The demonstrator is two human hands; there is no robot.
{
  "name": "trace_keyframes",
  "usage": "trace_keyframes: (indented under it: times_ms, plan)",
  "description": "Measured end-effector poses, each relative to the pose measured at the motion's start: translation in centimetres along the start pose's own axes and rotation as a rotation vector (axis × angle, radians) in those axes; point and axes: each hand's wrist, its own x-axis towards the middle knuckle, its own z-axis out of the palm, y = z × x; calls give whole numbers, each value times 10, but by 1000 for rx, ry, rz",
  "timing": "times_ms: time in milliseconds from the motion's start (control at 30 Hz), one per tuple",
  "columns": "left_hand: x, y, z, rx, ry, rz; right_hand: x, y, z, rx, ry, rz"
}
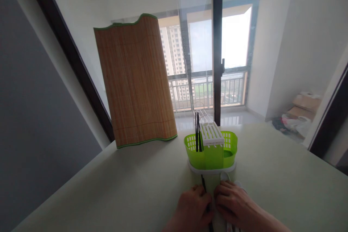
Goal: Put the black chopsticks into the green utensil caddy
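Observation:
My left hand is low in the view, its fingers closed around black chopsticks that stick out above and below it. Close beside it on the right, my right hand has its fingers curled and pressed together; what they hold is hidden. A pale spoon shows its bowl just past those fingers, and a second spoon bowl peeks out to the right. Thin handles appear under the right hand. Beyond both hands stands a green cutlery holder with a white slotted top and black chopsticks upright in its left compartment.
A bamboo mat with green edging stands upright on the white table at the left. Behind the table is a glass door with a dark frame. Cardboard boxes and bags lie on the floor beyond, at right.

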Motion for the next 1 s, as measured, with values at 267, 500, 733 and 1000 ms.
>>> trace_keyframes:
  times_ms: [267,500,733,1000]
  plan:
    - [-1,-17,-24,142,-22,-345,0,0,-2,32,6,-2]
    - [-7,-35,-36,194,-67,-436,0,-1,-3,25,0,10]
    - [-10,-47,-44,173,-49,-354,0,-1,-3,25,-15,4]
    - [-29,-51,-87,-437,599,-193,0,-1,-6,39,-19,13]
